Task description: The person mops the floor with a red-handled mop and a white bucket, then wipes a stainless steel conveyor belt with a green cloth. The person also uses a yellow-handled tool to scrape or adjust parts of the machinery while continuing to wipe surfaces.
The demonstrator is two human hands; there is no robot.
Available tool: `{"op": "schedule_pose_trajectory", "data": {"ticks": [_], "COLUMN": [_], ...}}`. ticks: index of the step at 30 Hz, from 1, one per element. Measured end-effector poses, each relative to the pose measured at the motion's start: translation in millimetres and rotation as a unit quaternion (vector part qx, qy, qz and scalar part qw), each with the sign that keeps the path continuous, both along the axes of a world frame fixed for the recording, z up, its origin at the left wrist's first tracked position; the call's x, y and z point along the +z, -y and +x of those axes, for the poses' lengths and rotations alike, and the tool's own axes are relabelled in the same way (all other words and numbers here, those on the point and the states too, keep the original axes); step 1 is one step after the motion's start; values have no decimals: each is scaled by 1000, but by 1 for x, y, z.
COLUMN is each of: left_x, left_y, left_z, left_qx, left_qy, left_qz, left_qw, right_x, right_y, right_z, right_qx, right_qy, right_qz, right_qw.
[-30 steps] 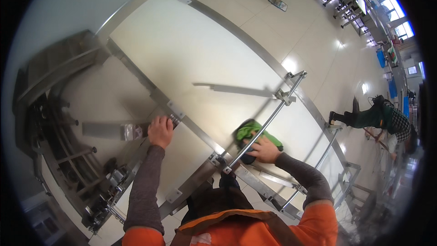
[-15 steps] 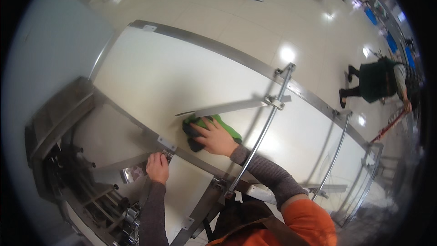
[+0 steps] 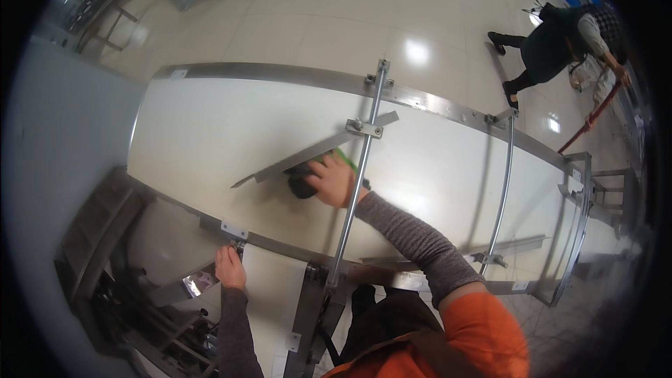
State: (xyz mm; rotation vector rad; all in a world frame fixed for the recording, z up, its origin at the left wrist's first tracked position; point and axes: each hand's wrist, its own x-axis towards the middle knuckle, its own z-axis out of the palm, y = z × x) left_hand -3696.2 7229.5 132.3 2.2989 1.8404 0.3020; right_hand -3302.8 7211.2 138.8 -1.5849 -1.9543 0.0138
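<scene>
On the white conveyor belt [image 3: 210, 122], my right hand [image 3: 332, 180] presses down on a green and dark cloth [image 3: 302, 185]. The fingers are bent over it, and the hand hides much of it. A slanted metal guide bar [image 3: 308, 156] runs over the belt just beyond the cloth, covering part of its far side. The round crossbar [image 3: 360, 161] passes close to my right wrist. My left hand [image 3: 229, 267] is at the side of a smaller white belt [image 3: 269, 273], its fingers together and curled at the edge by a small metal bracket [image 3: 234, 229].
A second crossbar [image 3: 504, 189] spans the belt to the right, above another guide bar [image 3: 525, 245]. Metal machine parts [image 3: 105, 231] stand at the left, beside a pale panel [image 3: 77, 112]. Beyond the belt, a person in a dark green apron [image 3: 546, 49] holds a red pole [image 3: 591, 117].
My right hand and the cloth have moved away from me, closer to the guide bar and the crossbar. My left hand stays at the smaller belt's edge. The view has turned.
</scene>
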Motion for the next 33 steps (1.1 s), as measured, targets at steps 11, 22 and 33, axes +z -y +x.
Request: {"op": "schedule_pose_trajectory", "data": {"ticks": [11,22,33], "left_x": [-5,-9,-2], "left_y": [0,1,-5], "left_z": [-5,-6,-1], "left_qx": [6,-2,40], "left_qy": [-25,-24,-113], "left_qz": [16,49,-62], "left_qw": [1000,999,991], "right_x": [8,24,31], "right_y": [92,147,157], "right_z": [112,83,59], "right_qx": [-234,-473,-102], "right_qy": [53,48,-337], "right_qz": [-86,-207,-346], "right_qw": [967,855,870]}}
